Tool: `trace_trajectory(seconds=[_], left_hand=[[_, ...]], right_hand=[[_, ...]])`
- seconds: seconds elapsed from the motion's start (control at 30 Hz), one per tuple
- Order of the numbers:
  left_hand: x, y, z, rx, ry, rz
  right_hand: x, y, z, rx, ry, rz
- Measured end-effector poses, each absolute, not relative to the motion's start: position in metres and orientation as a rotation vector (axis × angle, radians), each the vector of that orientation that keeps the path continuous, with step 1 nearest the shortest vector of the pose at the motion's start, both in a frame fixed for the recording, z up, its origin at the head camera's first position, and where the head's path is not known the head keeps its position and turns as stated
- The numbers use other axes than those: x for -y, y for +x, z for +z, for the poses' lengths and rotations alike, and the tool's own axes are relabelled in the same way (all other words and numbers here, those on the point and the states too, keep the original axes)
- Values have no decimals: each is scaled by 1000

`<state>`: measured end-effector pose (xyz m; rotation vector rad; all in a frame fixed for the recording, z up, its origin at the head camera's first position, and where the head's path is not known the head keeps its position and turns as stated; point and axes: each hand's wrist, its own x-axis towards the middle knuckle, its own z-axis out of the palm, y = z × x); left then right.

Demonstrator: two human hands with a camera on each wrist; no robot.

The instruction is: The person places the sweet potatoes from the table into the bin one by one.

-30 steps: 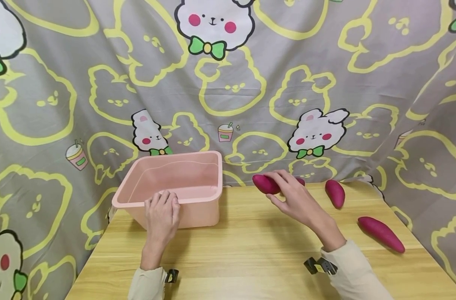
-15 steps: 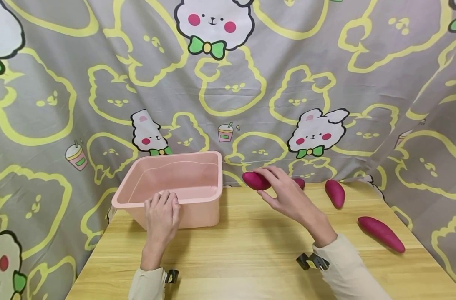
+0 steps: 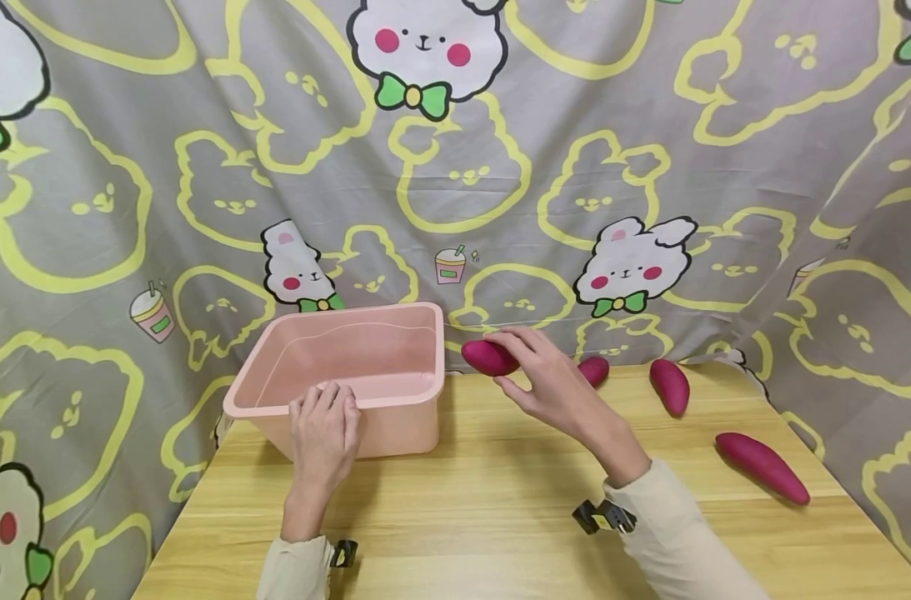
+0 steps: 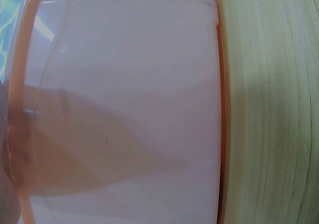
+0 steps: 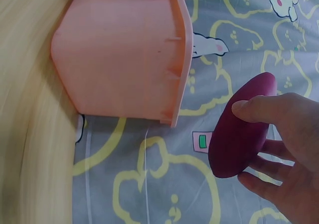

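My right hand (image 3: 547, 382) grips a purple sweet potato (image 3: 489, 357) between thumb and fingers, raised above the table just right of the bin. In the right wrist view the sweet potato (image 5: 243, 127) stands out against the curtain, thumb on one side and fingers on the other. A pink plastic bin (image 3: 395, 427) stands at the left of the table, its inside bare where visible. My left hand (image 3: 324, 433) holds the bin's near rim, fingers curled over the edge. The left wrist view is filled by the bin's wall (image 4: 129, 84), with part of the hand at the left edge.
Three more sweet potatoes lie on the wooden table (image 3: 470, 517): one behind my right hand (image 3: 594, 371), one at the back right (image 3: 670, 387), and a longer one (image 3: 761, 468) near the right edge. A grey patterned curtain (image 3: 470, 175) hangs behind and at the sides.
My right hand has moved left with the sweet potato, closer to the bin, uncovering more of the sweet potato behind it. The left hand and bin have stayed put.
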<state>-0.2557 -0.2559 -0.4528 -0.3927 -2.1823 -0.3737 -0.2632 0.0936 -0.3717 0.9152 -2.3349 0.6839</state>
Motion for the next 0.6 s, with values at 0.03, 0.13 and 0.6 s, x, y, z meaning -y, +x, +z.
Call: trace_trajectory(seconds=[0.03,0.13,0.6], left_hand=[[256,-256,-453,2179,-394,-371],[256,-256,-454,2169,-397,-370],[255,-255,-452,2181,-393,-373]], right_hand=[[-92,-264,-371,2329,920,683],[-87,-266,-368,2298,936,690],[-66,-274,-365,2214,1019,751]])
